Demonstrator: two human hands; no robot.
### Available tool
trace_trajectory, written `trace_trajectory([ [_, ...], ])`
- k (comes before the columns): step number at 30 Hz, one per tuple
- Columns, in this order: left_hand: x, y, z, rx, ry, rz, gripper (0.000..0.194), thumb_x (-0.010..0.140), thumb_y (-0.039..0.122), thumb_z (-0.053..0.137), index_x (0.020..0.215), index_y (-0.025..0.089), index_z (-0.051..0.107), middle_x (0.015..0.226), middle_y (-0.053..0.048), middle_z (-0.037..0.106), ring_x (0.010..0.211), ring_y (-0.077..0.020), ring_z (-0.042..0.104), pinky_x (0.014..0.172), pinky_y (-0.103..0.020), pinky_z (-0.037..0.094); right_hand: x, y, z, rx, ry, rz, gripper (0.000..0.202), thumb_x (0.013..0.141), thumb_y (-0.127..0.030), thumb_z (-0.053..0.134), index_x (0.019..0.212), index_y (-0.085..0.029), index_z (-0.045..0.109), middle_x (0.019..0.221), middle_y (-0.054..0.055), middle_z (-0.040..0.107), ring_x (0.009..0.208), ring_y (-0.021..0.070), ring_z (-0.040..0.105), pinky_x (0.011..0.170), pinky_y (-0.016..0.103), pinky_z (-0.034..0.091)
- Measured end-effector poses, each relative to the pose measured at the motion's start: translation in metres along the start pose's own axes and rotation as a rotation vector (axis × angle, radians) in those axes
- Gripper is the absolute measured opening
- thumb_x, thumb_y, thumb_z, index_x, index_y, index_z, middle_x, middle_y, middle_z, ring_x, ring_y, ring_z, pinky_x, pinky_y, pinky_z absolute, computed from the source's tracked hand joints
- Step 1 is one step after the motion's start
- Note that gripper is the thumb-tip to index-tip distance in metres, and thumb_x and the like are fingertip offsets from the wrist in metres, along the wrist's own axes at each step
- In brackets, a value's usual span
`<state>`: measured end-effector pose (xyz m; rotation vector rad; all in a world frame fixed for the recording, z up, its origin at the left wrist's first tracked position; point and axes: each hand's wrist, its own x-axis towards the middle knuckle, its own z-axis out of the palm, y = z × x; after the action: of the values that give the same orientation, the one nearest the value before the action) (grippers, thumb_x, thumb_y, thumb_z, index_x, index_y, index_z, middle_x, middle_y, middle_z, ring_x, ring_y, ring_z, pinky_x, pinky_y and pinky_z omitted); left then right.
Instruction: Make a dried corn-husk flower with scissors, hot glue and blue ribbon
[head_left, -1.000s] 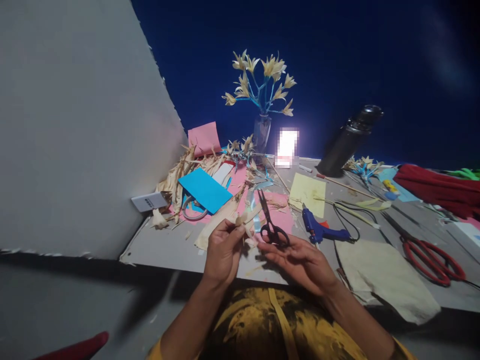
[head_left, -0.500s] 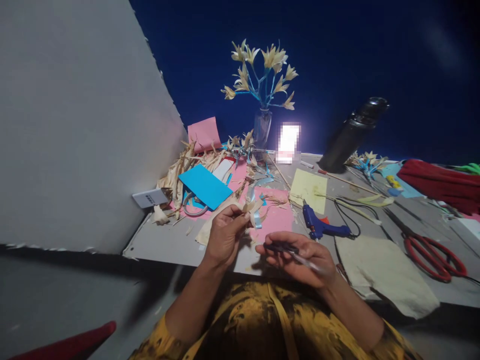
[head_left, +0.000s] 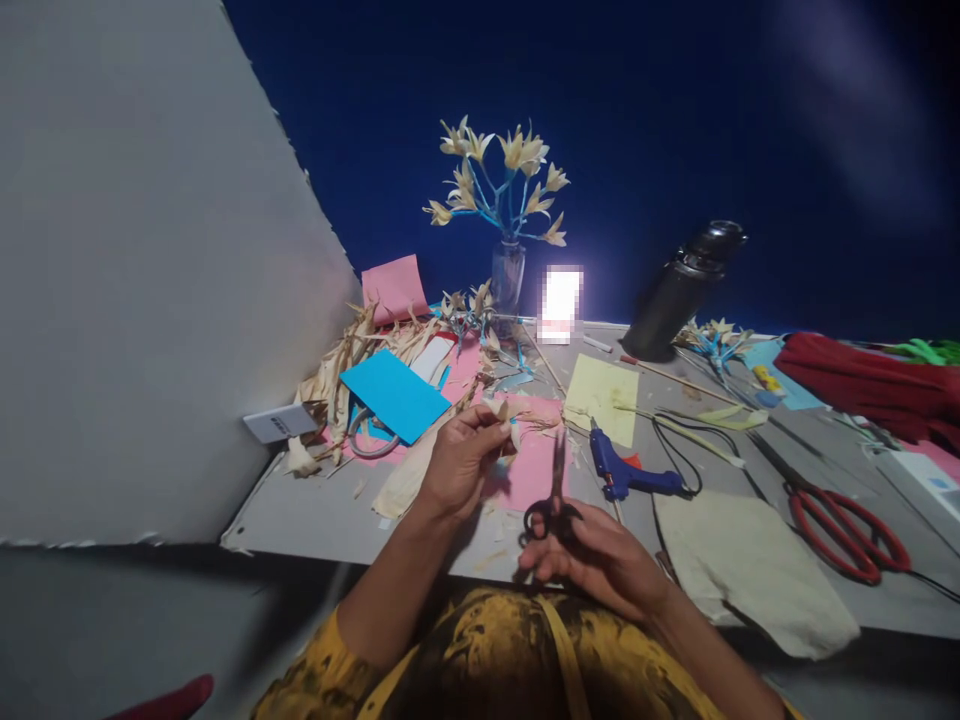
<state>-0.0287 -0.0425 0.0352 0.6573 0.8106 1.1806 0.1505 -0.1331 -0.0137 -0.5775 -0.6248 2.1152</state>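
Observation:
My left hand (head_left: 463,455) pinches a small pale husk petal (head_left: 496,408); the thumb and fingers hide part of it. A bit of light blue ribbon shows just under the fingertips. In my right hand (head_left: 592,560) is a small pair of dark-handled scissors (head_left: 556,475), blades pointing up and away from me, fingers at the loops. Pink paper (head_left: 534,465) lies on the table beyond both hands. To the right of it a blue glue gun (head_left: 630,472) rests on its side, near a yellow sheet (head_left: 604,395).
Dry husks (head_left: 330,365) and a blue card (head_left: 394,395) are heaped at left. Behind stand a glass vase (head_left: 508,275) of husk flowers and a dark flask (head_left: 679,295). Large red-handled scissors (head_left: 847,530) and a beige cloth (head_left: 750,560) lie at right.
The small scissors have swung round in my right hand, from blades toward me to blades pointing away. My left hand still pinches the petal. The view has shifted slightly.

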Motion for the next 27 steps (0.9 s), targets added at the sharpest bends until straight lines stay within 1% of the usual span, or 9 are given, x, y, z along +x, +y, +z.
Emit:
trace_trajectory([
  [2, 0.004, -0.003, 0.002, 0.015, -0.003, 0.006, 0.028, 0.064, 0.021, 0.086, 0.078, 0.015, 0.062, 0.069, 0.002, 0.061, 0.060, -0.0111, 0.060, 0.063, -0.027, 0.053, 0.002, -0.002, -0.003, -0.015, 0.043, -0.014, 0.034, 0.092, -0.044, 0.067, 0.108, -0.014, 0.071, 0.097, 0.013, 0.073, 0.087, 0.0223, 0.072, 0.075, 0.031, 0.054],
  [5, 0.009, -0.006, 0.002, 0.022, -0.012, 0.014, 0.027, 0.065, 0.021, 0.085, 0.078, 0.016, 0.061, 0.068, 0.001, 0.062, 0.059, -0.0114, 0.059, 0.062, -0.027, 0.053, 0.004, -0.003, -0.008, -0.061, 0.110, -0.037, 0.043, 0.089, -0.054, 0.067, 0.100, -0.013, 0.072, 0.084, 0.011, 0.072, 0.066, 0.0164, 0.066, 0.060, 0.026, 0.050],
  [7, 0.011, -0.005, 0.003, 0.026, -0.011, 0.002, 0.028, 0.064, 0.020, 0.084, 0.077, 0.016, 0.060, 0.065, 0.002, 0.061, 0.058, -0.0111, 0.059, 0.059, -0.026, 0.051, 0.006, -0.005, -0.010, -0.151, 0.209, -0.059, 0.044, 0.088, -0.056, 0.068, 0.090, -0.012, 0.072, 0.075, 0.009, 0.070, 0.049, 0.0106, 0.055, 0.045, 0.022, 0.038],
  [9, 0.012, -0.003, 0.005, 0.043, 0.001, -0.013, 0.028, 0.063, 0.019, 0.084, 0.073, 0.016, 0.058, 0.061, 0.003, 0.060, 0.054, -0.0103, 0.057, 0.054, -0.023, 0.048, 0.010, -0.010, -0.010, -0.245, 0.324, -0.096, 0.043, 0.086, -0.054, 0.071, 0.083, -0.012, 0.071, 0.070, 0.006, 0.067, 0.041, 0.0061, 0.043, 0.039, 0.020, 0.027],
  [11, 0.012, -0.002, 0.007, 0.077, 0.009, -0.019, 0.028, 0.062, 0.018, 0.084, 0.069, 0.017, 0.057, 0.058, 0.003, 0.060, 0.050, -0.0095, 0.054, 0.049, -0.021, 0.044, 0.017, -0.017, -0.006, -0.295, 0.411, -0.156, 0.039, 0.080, -0.050, 0.078, 0.078, -0.013, 0.068, 0.069, 0.003, 0.065, 0.042, 0.0051, 0.039, 0.040, 0.020, 0.025],
  [16, 0.012, -0.006, 0.011, 0.210, -0.022, -0.001, 0.020, 0.062, 0.017, 0.081, 0.066, 0.016, 0.062, 0.056, -0.001, 0.064, 0.050, -0.0114, 0.058, 0.050, -0.022, 0.044, 0.042, -0.039, 0.009, -0.315, 0.578, -0.393, 0.035, 0.064, -0.036, 0.090, 0.080, -0.016, 0.067, 0.072, -0.002, 0.060, 0.056, 0.0083, 0.045, 0.050, 0.021, 0.034],
  [22, 0.008, -0.012, 0.009, 0.232, -0.042, 0.018, 0.017, 0.062, 0.016, 0.082, 0.065, 0.016, 0.065, 0.060, -0.001, 0.066, 0.054, -0.0113, 0.059, 0.054, -0.022, 0.046, 0.059, -0.044, 0.015, -0.372, 0.545, -0.400, 0.034, 0.062, -0.031, 0.089, 0.085, -0.017, 0.068, 0.064, -0.005, 0.058, 0.052, 0.0084, 0.043, 0.050, 0.022, 0.032],
  [25, 0.005, -0.015, 0.009, 0.154, -0.003, -0.017, 0.022, 0.060, 0.018, 0.085, 0.065, 0.015, 0.063, 0.061, -0.001, 0.067, 0.056, -0.0114, 0.060, 0.055, -0.022, 0.047, 0.062, -0.042, 0.018, -0.360, 0.581, -0.418, 0.033, 0.061, -0.028, 0.088, 0.083, -0.017, 0.067, 0.064, -0.005, 0.059, 0.051, 0.0078, 0.043, 0.049, 0.022, 0.032],
  [27, 0.001, -0.018, 0.010, 0.068, 0.043, -0.045, 0.025, 0.060, 0.020, 0.087, 0.070, 0.014, 0.064, 0.068, -0.003, 0.070, 0.060, -0.0119, 0.064, 0.060, -0.023, 0.050, 0.063, -0.041, 0.021, -0.323, 0.617, -0.457, 0.031, 0.062, -0.027, 0.087, 0.082, -0.017, 0.066, 0.061, -0.006, 0.056, 0.050, 0.0077, 0.042, 0.049, 0.022, 0.033],
])
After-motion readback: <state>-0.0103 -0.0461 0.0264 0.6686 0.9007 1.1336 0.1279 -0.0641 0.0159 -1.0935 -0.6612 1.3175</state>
